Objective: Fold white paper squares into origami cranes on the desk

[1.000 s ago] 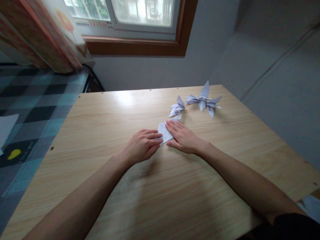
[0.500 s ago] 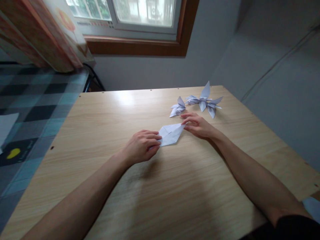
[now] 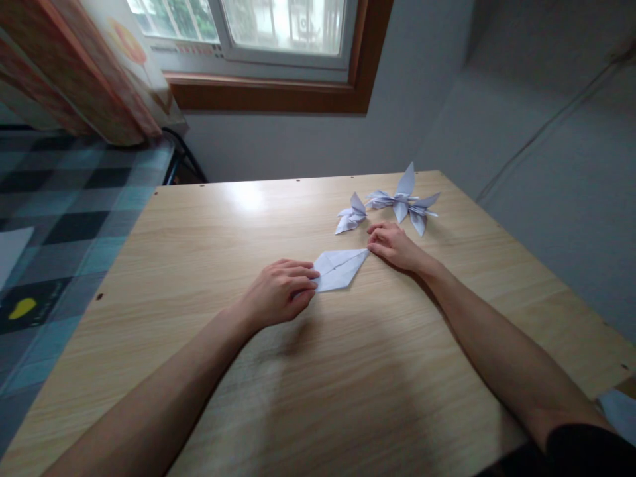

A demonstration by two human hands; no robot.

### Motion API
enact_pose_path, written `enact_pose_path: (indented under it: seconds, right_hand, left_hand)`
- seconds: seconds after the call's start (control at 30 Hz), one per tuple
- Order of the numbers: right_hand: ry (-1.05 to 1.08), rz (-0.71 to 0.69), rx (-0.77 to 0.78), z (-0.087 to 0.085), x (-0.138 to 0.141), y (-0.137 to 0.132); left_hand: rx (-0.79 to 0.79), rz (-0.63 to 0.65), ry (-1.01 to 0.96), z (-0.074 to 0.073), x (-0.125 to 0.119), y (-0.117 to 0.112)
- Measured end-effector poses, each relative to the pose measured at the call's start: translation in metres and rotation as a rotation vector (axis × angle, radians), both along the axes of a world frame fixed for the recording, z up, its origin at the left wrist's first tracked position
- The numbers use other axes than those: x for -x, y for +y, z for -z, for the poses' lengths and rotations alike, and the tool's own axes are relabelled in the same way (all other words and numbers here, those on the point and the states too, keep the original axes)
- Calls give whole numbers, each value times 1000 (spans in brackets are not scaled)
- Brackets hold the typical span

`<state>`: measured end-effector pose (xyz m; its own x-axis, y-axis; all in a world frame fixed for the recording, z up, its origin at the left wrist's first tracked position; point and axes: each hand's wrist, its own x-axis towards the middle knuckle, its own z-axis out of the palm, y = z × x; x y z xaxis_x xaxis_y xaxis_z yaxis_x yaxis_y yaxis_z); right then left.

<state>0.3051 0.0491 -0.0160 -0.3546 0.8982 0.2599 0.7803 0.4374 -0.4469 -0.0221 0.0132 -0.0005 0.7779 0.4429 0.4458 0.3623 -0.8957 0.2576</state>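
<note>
A white folded paper (image 3: 340, 271), shaped like a long diamond with a crease along its middle, rests on the wooden table. My left hand (image 3: 284, 289) holds its left end down, fingers pressed together over the edge and covering that tip. At the pointed right end, my right hand (image 3: 391, 245) has its fingers curled, thumb and fingertip closed on the paper's tip. Just beyond my right hand stand folded paper flowers: a small one (image 3: 352, 214) on the left and a larger cluster (image 3: 403, 195) on the right.
The light wooden table (image 3: 209, 232) ends at a wall with a window (image 3: 283, 30). To the left, a checkered cloth (image 3: 74, 225) carries a white sheet (image 3: 12, 252). A curtain (image 3: 79, 66) hangs at the upper left, and a cable (image 3: 541, 129) runs along the right wall.
The fingers of my right hand have curled in and shifted slightly right at the paper's tip. The paper now lies flatter, its middle crease showing more clearly. My left hand stays in place.
</note>
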Motion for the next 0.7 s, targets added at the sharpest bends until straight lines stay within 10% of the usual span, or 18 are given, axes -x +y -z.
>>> enact_pose_path:
  seconds: [0.23,0.43,0.7]
  right_hand:
    - [8,93,-373,-11,47,-32]
    - [-286,-271,-171,-2,90,-62]
    - [-339,-279,-62,5,78,-53]
  left_hand:
    - [-52,0,33,2,1,-1]
    - [-108,-21,100,-1,-3,-3]
    - [-84,-23,107,-1,-1,-5]
